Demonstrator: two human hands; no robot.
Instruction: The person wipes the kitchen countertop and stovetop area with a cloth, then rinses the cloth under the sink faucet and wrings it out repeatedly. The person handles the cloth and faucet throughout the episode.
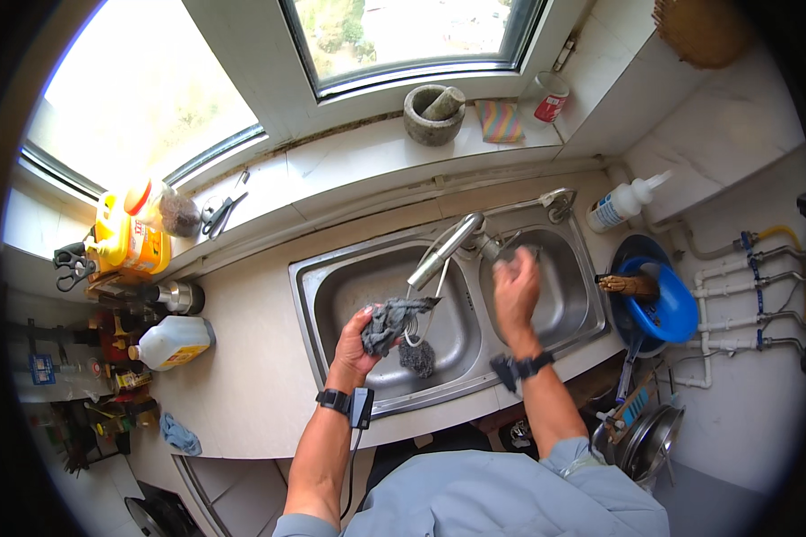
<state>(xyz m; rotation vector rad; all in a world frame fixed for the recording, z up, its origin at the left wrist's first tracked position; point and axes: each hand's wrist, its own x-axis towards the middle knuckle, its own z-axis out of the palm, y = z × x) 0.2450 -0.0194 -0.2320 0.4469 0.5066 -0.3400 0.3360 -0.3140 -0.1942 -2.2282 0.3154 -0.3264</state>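
My left hand (pixel 357 342) grips a crumpled wet grey cloth (pixel 389 325) over the left basin of the stainless steel double sink (pixel 470 376). Just below the cloth, a dark scouring ball (pixel 417 358) lies in that basin, near a looped white hose (pixel 436 315). The metal faucet (pixel 445 252) points over the left basin; no water stream can be made out. Blurred, my right hand (pixel 518 288) is raised over the right basin beside the faucet's base. Its fingers are near a dark blurred patch, and whether they hold anything is unclear.
A stone mortar with pestle (pixel 435 119) and a striped sponge (pixel 500 121) stand on the windowsill. On the right are a white bottle (pixel 624 203) and a blue plastic basin (pixel 678 305). Scissors (pixel 225 211), a plastic jug (pixel 174 343) and a blue cloth (pixel 180 433) lie leftward.
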